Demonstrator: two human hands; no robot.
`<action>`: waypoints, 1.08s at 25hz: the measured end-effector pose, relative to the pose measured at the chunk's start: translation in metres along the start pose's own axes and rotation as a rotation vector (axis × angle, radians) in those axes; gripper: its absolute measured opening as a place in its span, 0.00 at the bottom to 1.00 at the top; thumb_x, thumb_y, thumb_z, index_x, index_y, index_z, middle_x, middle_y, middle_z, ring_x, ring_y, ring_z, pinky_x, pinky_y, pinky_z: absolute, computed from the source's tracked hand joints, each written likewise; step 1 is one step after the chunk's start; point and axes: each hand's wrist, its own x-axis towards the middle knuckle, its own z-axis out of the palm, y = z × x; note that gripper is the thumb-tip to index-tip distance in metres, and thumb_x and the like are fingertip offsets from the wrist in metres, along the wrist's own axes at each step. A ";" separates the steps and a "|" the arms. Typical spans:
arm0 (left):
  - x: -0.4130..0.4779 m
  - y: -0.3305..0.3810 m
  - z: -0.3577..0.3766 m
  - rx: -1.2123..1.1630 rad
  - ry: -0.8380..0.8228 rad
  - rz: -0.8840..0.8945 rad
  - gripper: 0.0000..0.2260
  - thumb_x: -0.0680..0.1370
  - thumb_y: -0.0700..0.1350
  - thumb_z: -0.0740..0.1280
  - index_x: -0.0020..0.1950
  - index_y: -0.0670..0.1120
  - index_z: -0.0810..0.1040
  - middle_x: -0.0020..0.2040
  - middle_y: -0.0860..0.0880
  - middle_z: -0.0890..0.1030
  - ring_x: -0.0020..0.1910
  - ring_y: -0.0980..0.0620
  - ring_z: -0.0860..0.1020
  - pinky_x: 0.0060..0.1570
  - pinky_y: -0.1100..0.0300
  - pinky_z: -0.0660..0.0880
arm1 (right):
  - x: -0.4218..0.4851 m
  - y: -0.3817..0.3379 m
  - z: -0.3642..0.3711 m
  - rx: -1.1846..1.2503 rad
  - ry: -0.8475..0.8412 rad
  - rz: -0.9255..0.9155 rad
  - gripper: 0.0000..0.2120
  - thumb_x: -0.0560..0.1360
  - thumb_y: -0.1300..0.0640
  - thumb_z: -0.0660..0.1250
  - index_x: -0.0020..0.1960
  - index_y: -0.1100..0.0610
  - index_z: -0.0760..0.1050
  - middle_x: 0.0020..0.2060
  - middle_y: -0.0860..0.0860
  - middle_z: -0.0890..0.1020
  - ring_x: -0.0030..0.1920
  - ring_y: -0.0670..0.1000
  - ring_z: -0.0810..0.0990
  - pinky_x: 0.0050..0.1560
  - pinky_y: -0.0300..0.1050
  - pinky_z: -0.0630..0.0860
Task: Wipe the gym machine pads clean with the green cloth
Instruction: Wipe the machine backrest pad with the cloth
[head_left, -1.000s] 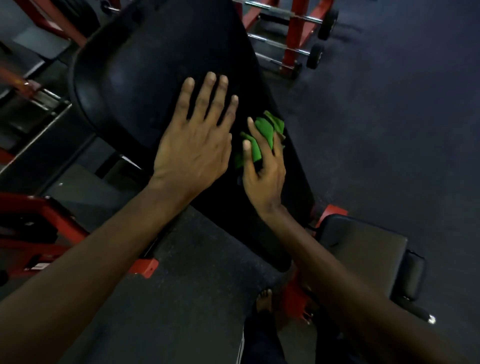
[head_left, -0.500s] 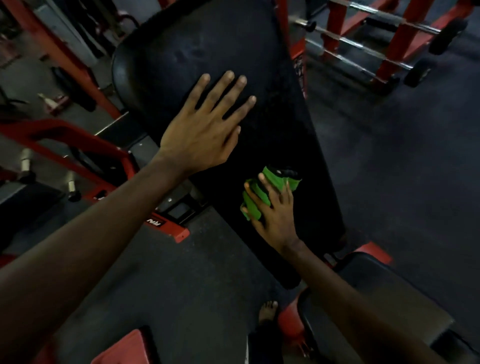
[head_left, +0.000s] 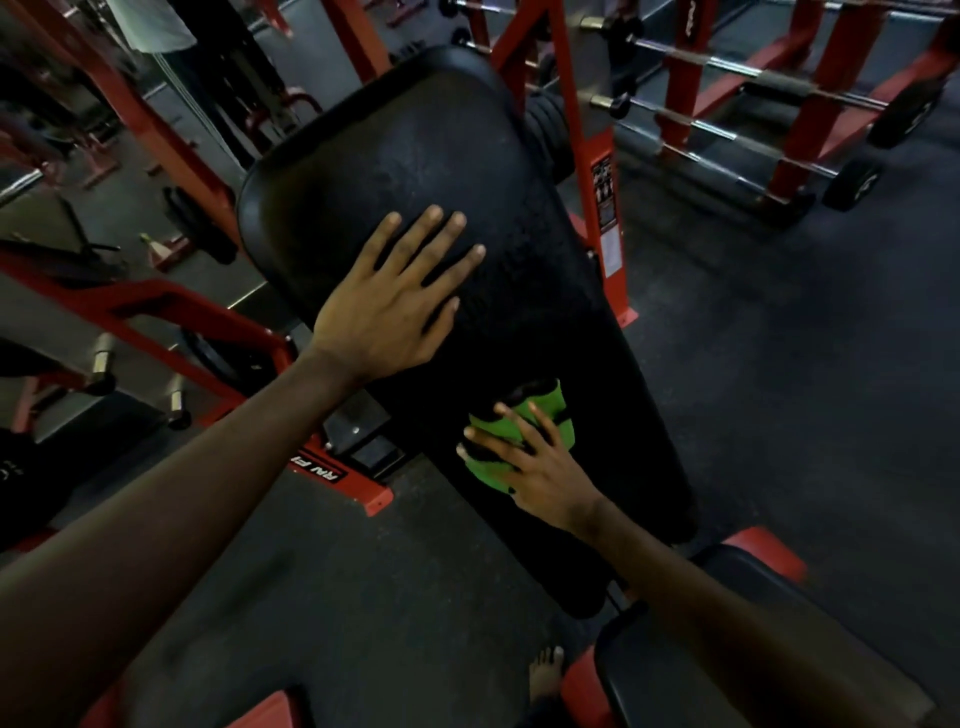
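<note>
A long black back pad (head_left: 415, 156) of a red-framed gym machine slopes from the upper middle down toward me. My left hand (head_left: 395, 301) lies flat on its middle, fingers spread. Lower on the same pad, my right hand (head_left: 540, 467) presses the bunched green cloth (head_left: 553, 402) against the surface with splayed fingers. Green folds show between and beyond the fingers. The two hands are apart.
A black seat pad (head_left: 675, 649) on red brackets sits at the lower right, with a bare foot (head_left: 545, 675) beside it. The red upright (head_left: 597, 156) and weight plates (head_left: 550, 135) stand behind the back pad. Barbell racks (head_left: 753, 130) fill the upper right. A red base bar (head_left: 332, 467) lies left.
My right hand has slid the cloth down the pad, from beside my left hand to well below it. My left hand stays flat on the pad.
</note>
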 end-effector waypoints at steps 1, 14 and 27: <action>0.001 0.001 0.000 -0.001 0.003 0.001 0.25 0.84 0.53 0.52 0.81 0.50 0.57 0.81 0.44 0.56 0.81 0.44 0.52 0.78 0.44 0.49 | 0.014 0.005 -0.007 0.032 0.038 0.047 0.36 0.68 0.60 0.63 0.76 0.45 0.65 0.78 0.46 0.62 0.78 0.62 0.58 0.78 0.64 0.51; 0.000 -0.001 0.004 -0.028 -0.008 0.003 0.25 0.84 0.53 0.51 0.82 0.49 0.56 0.82 0.44 0.55 0.81 0.44 0.52 0.78 0.44 0.50 | 0.095 0.052 -0.044 0.255 0.538 0.672 0.17 0.83 0.54 0.63 0.70 0.53 0.77 0.73 0.55 0.72 0.75 0.55 0.67 0.70 0.65 0.66; 0.001 0.000 0.004 -0.006 -0.002 -0.014 0.25 0.84 0.52 0.53 0.81 0.50 0.57 0.81 0.44 0.56 0.81 0.44 0.54 0.78 0.44 0.53 | 0.092 0.092 -0.051 0.368 0.727 0.865 0.13 0.83 0.57 0.65 0.65 0.59 0.80 0.63 0.57 0.79 0.66 0.59 0.76 0.65 0.62 0.73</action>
